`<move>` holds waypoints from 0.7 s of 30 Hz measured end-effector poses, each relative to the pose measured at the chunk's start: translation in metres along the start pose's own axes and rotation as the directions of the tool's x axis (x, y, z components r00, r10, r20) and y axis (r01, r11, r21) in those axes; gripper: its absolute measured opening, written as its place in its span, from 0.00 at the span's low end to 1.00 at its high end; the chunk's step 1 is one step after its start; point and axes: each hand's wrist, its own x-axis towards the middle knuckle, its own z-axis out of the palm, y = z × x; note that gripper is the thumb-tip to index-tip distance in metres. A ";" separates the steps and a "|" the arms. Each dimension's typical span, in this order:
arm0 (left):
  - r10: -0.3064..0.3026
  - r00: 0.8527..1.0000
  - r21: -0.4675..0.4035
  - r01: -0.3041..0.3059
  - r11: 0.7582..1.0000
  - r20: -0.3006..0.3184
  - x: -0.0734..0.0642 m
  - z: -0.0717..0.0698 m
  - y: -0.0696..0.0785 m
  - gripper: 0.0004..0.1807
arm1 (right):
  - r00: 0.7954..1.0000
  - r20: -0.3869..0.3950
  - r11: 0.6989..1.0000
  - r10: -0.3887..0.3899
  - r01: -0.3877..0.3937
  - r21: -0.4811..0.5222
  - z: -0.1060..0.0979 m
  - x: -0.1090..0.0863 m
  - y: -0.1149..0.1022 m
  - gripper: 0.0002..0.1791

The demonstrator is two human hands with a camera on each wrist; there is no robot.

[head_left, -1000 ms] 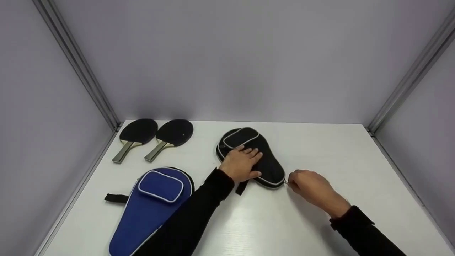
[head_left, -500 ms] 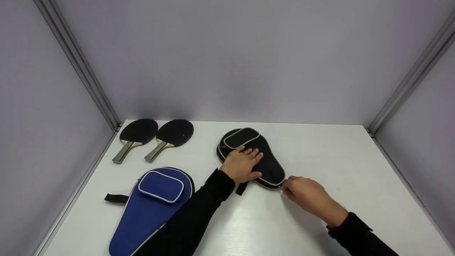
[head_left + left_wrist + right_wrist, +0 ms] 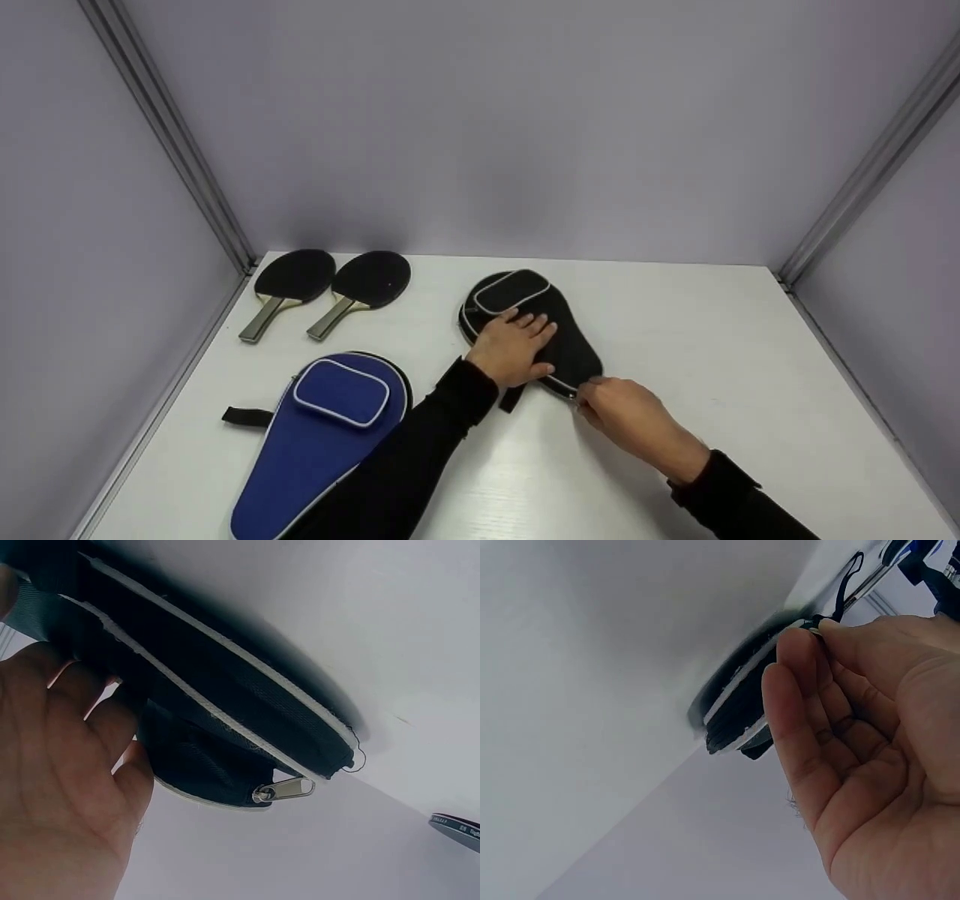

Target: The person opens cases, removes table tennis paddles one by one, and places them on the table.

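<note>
A black table tennis bat case (image 3: pixel 571 341) with pale piping lies on the white table, its narrow end toward the lower right. My left hand (image 3: pixel 514 351) rests on top of it with fingers spread. At the narrow end, my right hand (image 3: pixel 641 424) pinches the zipper pull (image 3: pixel 815 631) between thumb and index finger, as the right wrist view shows. The left wrist view shows the case's side from low down, with the pocket's own metal zipper pull (image 3: pixel 291 789) hanging loose.
A blue bat case (image 3: pixel 307 457) with white piping and a black strap (image 3: pixel 247 417) lies at the front left, partly under my left sleeve. Two black table tennis bats (image 3: pixel 295 275) lie behind it. Grey panels (image 3: pixel 517 135) wall the table (image 3: pixel 697 322) at the back and sides.
My right hand has moved left along the case's narrow end with the zipper pull, round the tip to its near edge. The left hand has stayed in place on the case.
</note>
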 end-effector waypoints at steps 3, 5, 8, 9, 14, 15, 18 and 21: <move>0.007 1.000 0.043 -0.007 0.999 -0.010 0.005 0.007 -0.002 0.47 | 0.998 0.004 0.998 0.056 -0.056 0.028 0.002 0.004 -0.008 0.05; 0.016 1.000 0.043 -0.015 0.999 -0.020 0.011 0.017 -0.005 0.48 | 0.995 0.001 0.994 0.097 -0.097 0.058 0.003 0.008 -0.014 0.04; 0.026 0.999 -0.013 -0.026 1.000 -0.034 0.022 0.034 -0.010 0.49 | 0.991 -0.012 0.987 0.136 -0.135 0.091 0.007 0.014 -0.021 0.04; 0.029 0.999 -0.009 -0.029 1.000 -0.036 0.023 0.037 -0.011 0.50 | 0.989 -0.020 0.985 0.144 -0.142 0.095 0.008 0.016 -0.023 0.04; 0.012 0.999 -0.040 -0.014 0.999 -0.037 0.013 0.023 -0.006 0.47 | 0.986 -0.041 0.984 0.160 -0.155 0.091 0.012 0.022 -0.027 0.05; 0.012 0.999 -0.027 -0.013 1.000 -0.041 0.008 0.016 -0.004 0.47 | 0.986 -0.039 0.983 0.162 -0.157 0.095 0.012 0.023 -0.026 0.05; 0.020 0.998 -0.067 -0.023 0.997 -0.057 0.000 0.008 -0.003 0.45 | 0.987 -0.022 0.980 0.161 -0.158 0.121 0.011 0.024 -0.024 0.05; 0.037 0.998 -0.027 -0.039 0.999 -0.052 0.002 0.011 -0.005 0.46 | 0.991 0.002 0.981 0.137 -0.136 0.141 0.007 0.024 -0.019 0.04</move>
